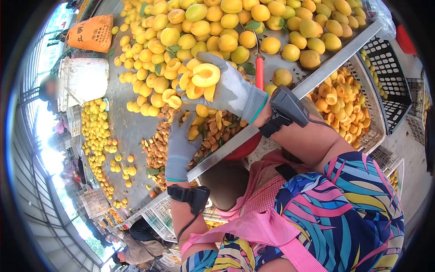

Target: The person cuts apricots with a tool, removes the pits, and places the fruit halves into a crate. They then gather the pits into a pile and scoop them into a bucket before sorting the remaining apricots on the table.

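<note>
Apricot halves (206, 75) — cupped, seemingly, in right grip (230, 86).

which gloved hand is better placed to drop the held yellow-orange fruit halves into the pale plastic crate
Probably the right hand: it holds the yellow-orange fruit halves and is nearer the pale plastic crate. The left hand is farther away, beside the brown pits.

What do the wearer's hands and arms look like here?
Left hand and right hand wear grey gloves with teal cuff edges. Each wrist carries a boxy black device on a black strap, with a dark cable. The short sleeves are multicoloured, boldly patterned.
</note>
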Action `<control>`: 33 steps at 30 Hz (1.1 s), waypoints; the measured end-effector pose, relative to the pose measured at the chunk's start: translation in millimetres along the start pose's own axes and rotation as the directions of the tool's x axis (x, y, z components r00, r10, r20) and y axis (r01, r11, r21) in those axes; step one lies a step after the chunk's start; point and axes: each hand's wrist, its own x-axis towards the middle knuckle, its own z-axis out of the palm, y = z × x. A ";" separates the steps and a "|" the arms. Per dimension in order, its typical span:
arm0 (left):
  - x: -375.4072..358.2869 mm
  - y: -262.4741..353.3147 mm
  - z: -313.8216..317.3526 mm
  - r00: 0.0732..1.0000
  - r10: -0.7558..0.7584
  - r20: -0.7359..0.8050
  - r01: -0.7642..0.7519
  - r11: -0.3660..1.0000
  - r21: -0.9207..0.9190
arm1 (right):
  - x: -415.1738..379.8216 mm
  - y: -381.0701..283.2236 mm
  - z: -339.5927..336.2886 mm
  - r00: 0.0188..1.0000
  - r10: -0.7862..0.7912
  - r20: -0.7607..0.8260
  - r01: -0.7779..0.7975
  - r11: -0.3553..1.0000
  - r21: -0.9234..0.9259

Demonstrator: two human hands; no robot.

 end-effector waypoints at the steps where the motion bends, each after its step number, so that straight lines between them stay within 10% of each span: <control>1: 1.2 2.8 -4.3 0.999 0.009 0.033 -0.010 0.999 0.039 | 1.1 5.9 -3.5 0.986 -0.158 0.057 0.166 0.966 -0.198; 4: 7.5 15.3 -11.5 0.997 -0.062 0.043 0.060 0.997 0.048 | 3.3 0.8 -3.4 0.952 -0.279 0.123 0.303 0.914 -0.270; 5: 10.5 13.5 -9.8 0.997 -0.059 0.045 0.057 0.997 0.049 | 7.5 -8.7 -5.2 0.993 0.098 0.070 -0.113 0.960 0.256; 6: 13.4 8.5 -6.2 0.996 -0.088 -0.012 0.088 0.996 0.028 | 10.6 -16.6 -4.9 0.876 0.431 0.217 -0.451 0.571 0.686; 7: 14.9 3.0 -2.4 0.991 -0.118 -0.068 0.118 0.993 0.005 | 11.6 -11.7 -9.7 0.877 0.429 0.214 -0.448 0.573 0.686; 13: 5.9 -12.2 17.9 0.954 -0.110 -0.280 0.106 0.994 -0.030 | 4.2 -13.5 3.3 0.954 0.290 -0.069 -0.269 0.937 0.224; 16: 3.4 -16.7 15.2 0.962 -0.111 -0.251 0.086 0.990 -0.111 | 0.1 -29.1 18.8 0.891 0.446 -0.083 -0.338 0.775 0.534; 20: -0.2 -33.3 17.3 0.942 -0.056 -0.331 0.021 0.994 -0.108 | 1.6 -29.3 17.6 0.891 0.442 -0.101 -0.337 0.794 0.506; 23: -6.1 -49.9 10.9 0.906 -0.279 -0.317 0.107 0.878 -0.467 | 1.6 -30.4 18.7 0.895 0.425 -0.134 -0.326 0.831 0.451; 28: -10.6 -12.7 0.6 0.964 -0.082 -0.253 0.019 0.970 -0.243 | -2.3 -22.1 21.0 0.907 0.383 -0.175 -0.300 0.879 0.370; 33: -2.6 6.2 4.5 0.986 -0.111 -0.127 0.093 0.986 -0.139 | 0.4 10.3 -16.0 0.931 -0.257 0.258 0.345 0.852 -0.394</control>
